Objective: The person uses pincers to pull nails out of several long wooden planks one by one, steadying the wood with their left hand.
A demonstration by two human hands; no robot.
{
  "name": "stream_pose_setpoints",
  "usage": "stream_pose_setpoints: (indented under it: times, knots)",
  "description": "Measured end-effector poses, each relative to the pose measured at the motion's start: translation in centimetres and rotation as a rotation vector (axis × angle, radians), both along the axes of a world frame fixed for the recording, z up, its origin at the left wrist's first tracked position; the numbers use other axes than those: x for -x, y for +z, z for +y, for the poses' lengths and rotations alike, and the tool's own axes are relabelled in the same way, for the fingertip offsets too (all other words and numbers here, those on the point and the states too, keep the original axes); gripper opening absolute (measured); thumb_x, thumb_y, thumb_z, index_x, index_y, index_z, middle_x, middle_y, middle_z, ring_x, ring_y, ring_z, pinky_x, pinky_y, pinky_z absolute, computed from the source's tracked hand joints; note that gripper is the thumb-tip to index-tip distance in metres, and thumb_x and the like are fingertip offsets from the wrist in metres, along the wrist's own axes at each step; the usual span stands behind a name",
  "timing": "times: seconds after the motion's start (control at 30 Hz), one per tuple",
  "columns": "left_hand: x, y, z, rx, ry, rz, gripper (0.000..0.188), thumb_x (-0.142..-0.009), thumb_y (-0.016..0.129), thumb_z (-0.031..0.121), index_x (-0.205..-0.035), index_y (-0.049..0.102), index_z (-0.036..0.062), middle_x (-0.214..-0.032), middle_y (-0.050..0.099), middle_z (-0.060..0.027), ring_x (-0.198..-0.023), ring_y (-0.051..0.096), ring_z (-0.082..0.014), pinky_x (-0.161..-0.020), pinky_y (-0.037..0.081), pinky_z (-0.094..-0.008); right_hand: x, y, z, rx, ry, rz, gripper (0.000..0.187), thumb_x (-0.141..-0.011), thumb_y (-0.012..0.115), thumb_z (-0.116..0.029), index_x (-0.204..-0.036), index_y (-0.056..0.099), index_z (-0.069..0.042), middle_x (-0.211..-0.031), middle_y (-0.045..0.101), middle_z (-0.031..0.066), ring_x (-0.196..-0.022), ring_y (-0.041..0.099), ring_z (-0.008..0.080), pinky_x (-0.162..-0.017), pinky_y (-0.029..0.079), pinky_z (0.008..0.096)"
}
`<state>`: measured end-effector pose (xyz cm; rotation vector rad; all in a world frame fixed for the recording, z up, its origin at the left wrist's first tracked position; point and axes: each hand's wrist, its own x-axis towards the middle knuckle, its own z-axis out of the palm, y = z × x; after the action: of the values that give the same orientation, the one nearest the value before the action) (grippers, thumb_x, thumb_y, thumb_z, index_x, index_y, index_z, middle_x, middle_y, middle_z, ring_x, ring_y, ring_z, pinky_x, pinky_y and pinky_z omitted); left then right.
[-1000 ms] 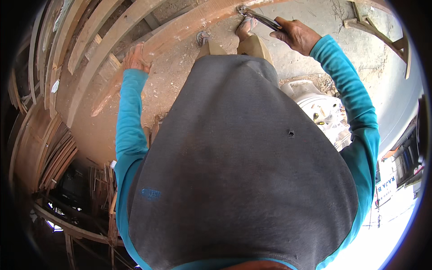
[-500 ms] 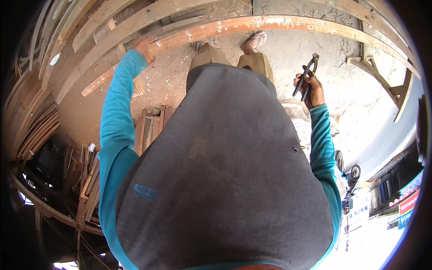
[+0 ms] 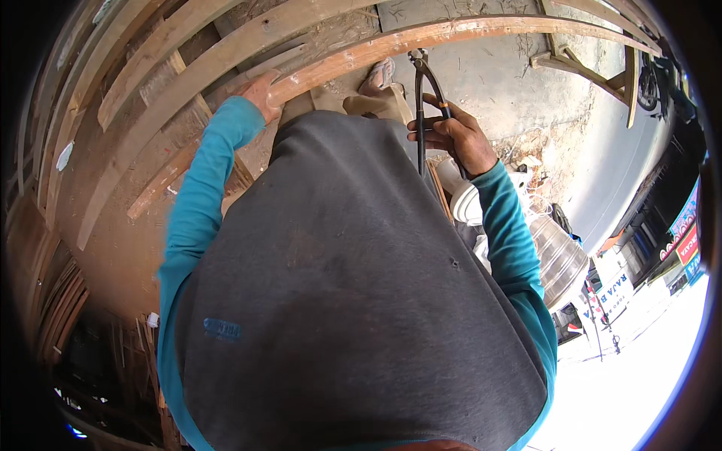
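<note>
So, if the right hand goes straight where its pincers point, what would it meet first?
Probably the curved reddish wooden beam: the right hand holds the pincers with their head just below it in view, though depth is unclear.

Dark shirt [image 3: 361,286]: small blue printed patch [image 3: 222,328] w/ lettering, too faint to read. Far R bkgd: white sign [image 3: 615,289] w/ lg blue caps, partly cut off; nr it, red sign [image 3: 688,245] w/ pale lettering, v. small.
</note>
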<state>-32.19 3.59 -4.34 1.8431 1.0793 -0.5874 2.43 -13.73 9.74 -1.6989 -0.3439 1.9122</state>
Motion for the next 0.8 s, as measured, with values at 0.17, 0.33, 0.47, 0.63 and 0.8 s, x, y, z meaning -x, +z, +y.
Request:
stream_pose_setpoints:
  times: [0.17, 0.33, 0.47, 0.63, 0.8]
  knots:
    - [-0.6, 3.1, -1.9, -0.192, -0.001, 0.063, 0.072, -0.078, 0.077, 0.017, -0.142, 0.045, 0.0144, -0.135, 0.055, -0.0199, -0.129, 0.049, -0.0407, -0.110, 0.041, -0.0453, 1.3, 0.1, 0.8, 0.082, 0.041, -0.014, 0.057, -0.093, 0.038, -0.010, -0.148, 0.034, 0.005, -0.113, 0.067, 0.0211, -0.102, 0.070, 0.0289, -0.093, 0.054, 0.0392]
    - [-0.3, 3.3, -2.9, -0.221, 0.034, 0.035, 0.075, -0.078, 0.077, 0.017, -0.145, 0.042, 0.0170, -0.137, 0.052, -0.0193, -0.131, 0.046, -0.0409, -0.112, 0.036, -0.0483, 0.8, 0.4, 0.2, 0.164, 0.083, 0.013, 0.057, -0.091, 0.037, -0.009, -0.145, 0.035, 0.006, -0.114, 0.066, 0.0246, -0.102, 0.070, 0.0310, -0.093, 0.056, 0.0402]
    - [0.1, 2.3, -4.3, -0.293, 0.044, 0.048, 0.078, -0.078, 0.076, 0.016, -0.147, 0.039, 0.0213, -0.137, 0.051, -0.0194, -0.131, 0.046, -0.0434, -0.111, 0.035, -0.0518, 1.3, -0.5, -0.5, 0.166, -0.036, 0.147, 0.058, -0.090, 0.035, -0.009, -0.145, 0.033, 0.008, -0.113, 0.066, 0.0264, -0.102, 0.070, 0.0329, -0.093, 0.056, 0.0409]
    - [-0.2, 2.5, -4.5, -0.322, 0.035, 0.059, 0.078, -0.079, 0.076, 0.017, -0.147, 0.038, 0.0242, -0.137, 0.050, -0.0188, -0.131, 0.045, -0.0438, -0.111, 0.035, -0.0542, 1.4, -0.7, 0.0, 0.134, -0.093, 0.264, 0.058, -0.089, 0.037, -0.008, -0.144, 0.031, 0.010, -0.112, 0.065, 0.0293, -0.100, 0.070, 0.0347, -0.093, 0.055, 0.0431]
    - [0.1, 1.7, -5.0, -0.479, 0.015, -0.014, 0.076, -0.074, 0.078, 0.011, -0.142, 0.044, 0.0210, -0.123, 0.056, -0.0201, -0.116, 0.055, -0.0429, -0.099, 0.043, -0.0527, 0.3, -0.9, 0.2, 0.141, -0.096, 0.360, 0.059, -0.089, 0.037, -0.010, -0.143, 0.030, 0.012, -0.115, 0.064, 0.0331, -0.098, 0.070, 0.0379, -0.088, 0.058, 0.0434]
